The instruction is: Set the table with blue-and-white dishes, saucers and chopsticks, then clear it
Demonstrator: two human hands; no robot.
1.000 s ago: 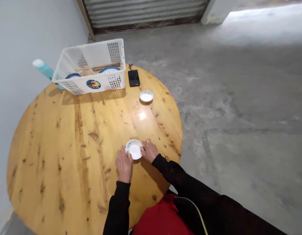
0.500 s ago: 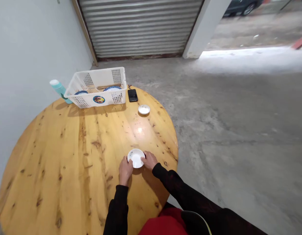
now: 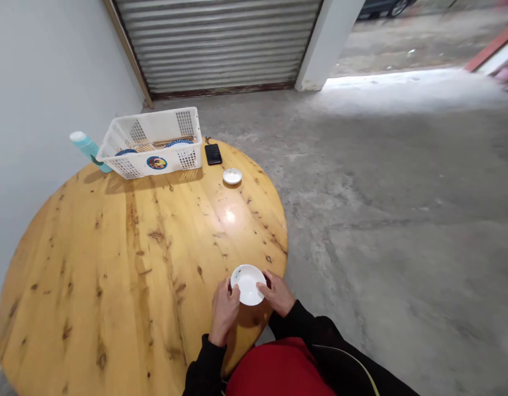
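Note:
A small white saucer [image 3: 248, 282] is held between both of my hands near the front right edge of the round wooden table [image 3: 114, 247]. My left hand [image 3: 224, 309] grips its left rim with curled fingers. On its right rim my right hand [image 3: 277, 293] is closed the same way. Both sleeves are black, and a red garment shows below them.
A second small white saucer [image 3: 232, 176] sits at the far side beside a black phone [image 3: 213, 154]. A white plastic basket [image 3: 153, 144] holding blue-rimmed dishes stands at the back, with a teal bottle [image 3: 87, 148] to its left. Concrete floor lies to the right; a wall is on the left.
Both hands have drawn the saucer back toward me and toward the table's front right edge. The camera view has lifted and shifted, showing more of the shutter and floor.

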